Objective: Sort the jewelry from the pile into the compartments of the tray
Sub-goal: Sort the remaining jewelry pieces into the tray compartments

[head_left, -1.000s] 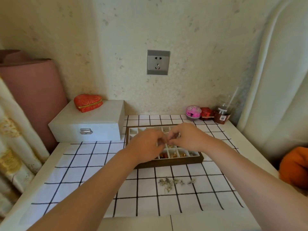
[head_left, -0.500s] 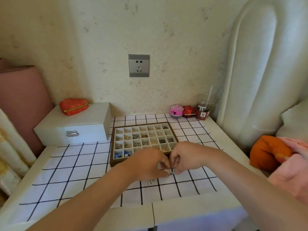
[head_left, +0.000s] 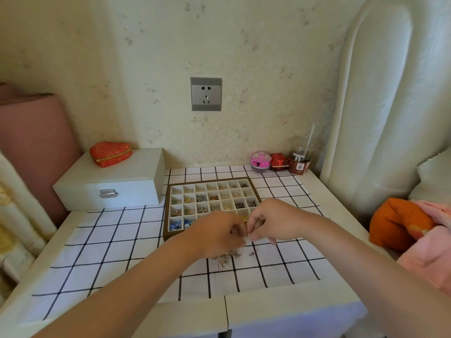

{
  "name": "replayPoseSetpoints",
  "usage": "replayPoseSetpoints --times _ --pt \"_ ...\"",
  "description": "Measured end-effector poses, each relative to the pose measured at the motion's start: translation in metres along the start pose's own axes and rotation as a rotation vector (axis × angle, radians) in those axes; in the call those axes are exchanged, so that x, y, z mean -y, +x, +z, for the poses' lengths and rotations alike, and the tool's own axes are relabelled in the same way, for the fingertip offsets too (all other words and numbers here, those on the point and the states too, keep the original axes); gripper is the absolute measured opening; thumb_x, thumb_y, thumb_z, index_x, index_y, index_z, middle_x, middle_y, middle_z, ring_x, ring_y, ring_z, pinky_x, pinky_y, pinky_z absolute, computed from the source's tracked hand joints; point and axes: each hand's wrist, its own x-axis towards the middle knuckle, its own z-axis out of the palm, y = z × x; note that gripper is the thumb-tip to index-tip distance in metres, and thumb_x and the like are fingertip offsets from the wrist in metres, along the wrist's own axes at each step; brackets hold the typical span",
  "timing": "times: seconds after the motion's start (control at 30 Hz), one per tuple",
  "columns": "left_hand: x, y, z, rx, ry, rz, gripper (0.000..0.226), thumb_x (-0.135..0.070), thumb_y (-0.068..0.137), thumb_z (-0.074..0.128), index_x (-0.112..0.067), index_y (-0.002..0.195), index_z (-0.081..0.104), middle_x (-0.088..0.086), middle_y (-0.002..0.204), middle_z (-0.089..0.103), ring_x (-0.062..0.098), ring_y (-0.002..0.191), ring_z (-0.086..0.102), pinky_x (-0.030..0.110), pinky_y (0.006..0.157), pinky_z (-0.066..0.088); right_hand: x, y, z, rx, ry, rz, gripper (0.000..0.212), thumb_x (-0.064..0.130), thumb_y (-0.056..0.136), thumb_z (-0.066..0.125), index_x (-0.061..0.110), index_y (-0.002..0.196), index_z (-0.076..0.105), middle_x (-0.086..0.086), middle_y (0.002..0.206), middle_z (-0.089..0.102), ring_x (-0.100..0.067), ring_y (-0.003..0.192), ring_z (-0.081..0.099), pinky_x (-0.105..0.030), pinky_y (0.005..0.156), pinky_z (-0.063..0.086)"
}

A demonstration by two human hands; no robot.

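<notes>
Both hands meet just above the near edge of the tray, fingers curled. The left hand [head_left: 217, 236] and the right hand [head_left: 273, 222] each seem to pinch the same small silvery piece [head_left: 248, 236] between thumb and fingertips. It is too tiny for me to say which hand bears it, or what sort of piece it is.

Beneath them lies a white cloth with a black grid [head_left: 109, 242], soft and a little rumpled. At ten o'clock from the hands stands a smooth white box with a metal clasp [head_left: 114, 181]. At twelve o'clock sits the shallow wooden-rimmed tray with pale square compartments [head_left: 167, 215]; many already hold chains, gold bits and blue beads. At six o'clock, partly under the left hand, the loose pile of small silvery jewelry [head_left: 227, 257] lies on the cloth, spiky and tangled-looking.

I would guess they are separating or readying one piece before dropping it in. Hooks and links snag easily, so a sharp tug could fling the piece into the wrong compartment. A slack pinch would let it fall onto the cloth. The left wrist hangs low over the pile, and a careless sweep could scatter it.
</notes>
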Motion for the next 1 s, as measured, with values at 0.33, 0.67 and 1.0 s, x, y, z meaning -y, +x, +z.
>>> replayPoseSetpoints --times 0.33,0.67,1.0 --pt "0.001 0.006 -0.033 -0.281 -0.906 -0.339 0.017 -0.021 0.086 0.075 -0.015 0.102 0.069 0.003 0.093 0.076 0.012 0.072 0.071 0.021 0.055 0.054 0.024 0.020 -0.006 -0.405 0.439 -0.083 0.015 0.009 0.080 0.082 0.017 0.093 0.080 0.007 0.079 0.074 0.002 0.051 0.059 -0.011 0.052 0.044" --pt "0.027 0.019 -0.072 -0.375 -1.045 -0.409 0.016 -0.022 0.089 0.073 -0.017 0.104 0.072 0.001 0.095 0.077 0.005 0.060 0.064 0.018 0.047 0.046 0.054 0.056 -0.030 -0.445 0.288 -0.194 0.020 0.020 0.083 0.081 0.026 0.102 0.078 0.007 0.096 0.076 -0.002 0.047 0.055 -0.017 0.055 0.052" --pt "0.062 0.041 -0.098 -0.402 -1.043 -0.407 0.021 -0.029 0.096 0.063 -0.017 0.112 0.071 -0.004 0.095 0.077 0.008 0.074 0.066 0.020 0.054 0.048 0.069 0.111 -0.051 -0.506 0.136 -0.290 0.005 0.018 0.087 0.077 0.021 0.091 0.079 0.008 0.082 0.073 0.007 0.046 0.055 -0.011 0.051 0.047"
